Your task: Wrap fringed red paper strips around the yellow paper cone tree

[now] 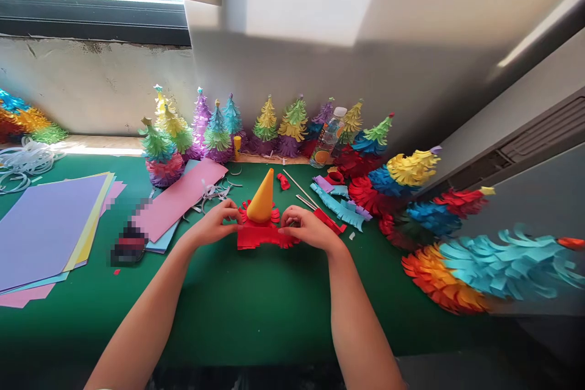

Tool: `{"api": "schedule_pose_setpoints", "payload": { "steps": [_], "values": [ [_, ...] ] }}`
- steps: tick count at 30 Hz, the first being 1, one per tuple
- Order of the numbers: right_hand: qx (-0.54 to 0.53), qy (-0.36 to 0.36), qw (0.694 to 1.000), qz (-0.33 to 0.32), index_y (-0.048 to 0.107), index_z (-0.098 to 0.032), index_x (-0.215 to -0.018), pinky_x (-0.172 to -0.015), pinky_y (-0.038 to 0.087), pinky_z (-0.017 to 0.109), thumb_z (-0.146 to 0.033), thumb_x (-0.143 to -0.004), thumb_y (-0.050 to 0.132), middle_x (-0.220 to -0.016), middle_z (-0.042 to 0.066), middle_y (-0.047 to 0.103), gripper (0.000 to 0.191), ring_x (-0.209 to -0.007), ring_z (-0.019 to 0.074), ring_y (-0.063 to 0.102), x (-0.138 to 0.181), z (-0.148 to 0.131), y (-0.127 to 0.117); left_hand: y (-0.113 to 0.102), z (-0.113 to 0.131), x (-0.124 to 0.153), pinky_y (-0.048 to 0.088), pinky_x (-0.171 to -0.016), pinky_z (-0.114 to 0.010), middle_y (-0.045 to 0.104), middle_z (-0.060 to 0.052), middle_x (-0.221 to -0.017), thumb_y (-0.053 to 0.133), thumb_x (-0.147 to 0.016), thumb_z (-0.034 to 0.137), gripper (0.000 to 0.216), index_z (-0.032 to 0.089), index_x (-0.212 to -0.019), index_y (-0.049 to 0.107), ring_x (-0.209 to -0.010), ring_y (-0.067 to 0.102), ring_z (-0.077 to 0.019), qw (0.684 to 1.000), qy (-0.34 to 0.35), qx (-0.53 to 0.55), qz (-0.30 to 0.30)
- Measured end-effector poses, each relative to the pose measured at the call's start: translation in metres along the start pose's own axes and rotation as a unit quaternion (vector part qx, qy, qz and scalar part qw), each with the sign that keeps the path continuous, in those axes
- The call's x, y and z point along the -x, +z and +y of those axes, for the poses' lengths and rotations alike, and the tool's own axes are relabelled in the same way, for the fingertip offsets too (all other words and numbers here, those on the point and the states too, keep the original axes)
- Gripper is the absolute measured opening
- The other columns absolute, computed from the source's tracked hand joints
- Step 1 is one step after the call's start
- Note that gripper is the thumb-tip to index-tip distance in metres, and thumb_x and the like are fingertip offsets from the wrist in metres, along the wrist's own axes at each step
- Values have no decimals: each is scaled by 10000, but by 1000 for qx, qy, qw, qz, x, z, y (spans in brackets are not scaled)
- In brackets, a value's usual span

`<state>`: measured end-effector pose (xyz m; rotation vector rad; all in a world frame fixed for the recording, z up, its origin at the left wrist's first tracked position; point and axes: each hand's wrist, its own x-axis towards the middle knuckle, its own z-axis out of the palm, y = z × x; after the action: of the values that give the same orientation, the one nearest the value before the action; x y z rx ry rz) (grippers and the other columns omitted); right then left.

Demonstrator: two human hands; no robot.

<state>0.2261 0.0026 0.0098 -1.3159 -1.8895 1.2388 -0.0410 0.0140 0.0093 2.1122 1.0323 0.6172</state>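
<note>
A yellow paper cone [261, 200] stands upright on the green table, with red fringed paper around its base. In front of it lies a red paper strip [256, 236] with cut edges. Fingers closed, my left hand [218, 223] pinches the strip's left end. My right hand [309, 228] grips the other end between thumb and fingers, close to the cone's right side. Beside my right hand are another red fringed strip [329, 220] and what look like scissors, partly hidden. A small crumpled red paper piece [283, 181] lies behind the cone.
Several fringed paper trees [218, 131] line the wall and curve down the right side. A plastic bottle [328, 137] and a yellow glue stick [237, 147] stand among them. Coloured sheets [55, 225], a pink sheet [183, 195] and a blurred-out dark object [130, 244] lie left; blue fringed strips [338, 206] right.
</note>
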Motion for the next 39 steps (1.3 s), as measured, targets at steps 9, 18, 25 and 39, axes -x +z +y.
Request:
{"api": "schedule_pose_setpoints", "payload": {
  "steps": [9,18,25,39],
  "values": [
    [54,-71,996,24,532,-188,-598,-858,425,359,-356,-700,681,-1048,61,567,247,-971,215,571,-6,-4,4,-2,-2,-3,336,-1011,-391,529,-61,-1254,558,-792,267,116,182,-717,583,-1174,453,-243,998,42,29,21],
    [44,-111,992,35,499,-191,-537,-947,390,381,-295,-681,692,-1240,82,565,262,-1101,247,555,-16,0,10,2,-16,-9,364,-972,-390,565,-91,-1250,553,-778,227,82,172,-718,558,-1138,505,-240,998,34,60,14],
    [21,-99,995,23,490,-197,-524,-927,410,378,-288,-664,688,-1225,92,588,260,-1092,256,570,-18,2,9,4,-19,-11,397,-932,-365,587,-95,-1227,546,-769,207,62,166,-722,542,-1081,552,-234,995,25,92,1],
    [40,-114,992,35,500,-198,-537,-889,428,370,-269,-670,677,-1159,74,630,233,-1022,239,607,-24,13,8,4,-18,-10,418,-925,-373,605,-103,-1199,531,-780,248,96,167,-729,536,-1056,570,-235,995,5,99,-9]
  ]
}}
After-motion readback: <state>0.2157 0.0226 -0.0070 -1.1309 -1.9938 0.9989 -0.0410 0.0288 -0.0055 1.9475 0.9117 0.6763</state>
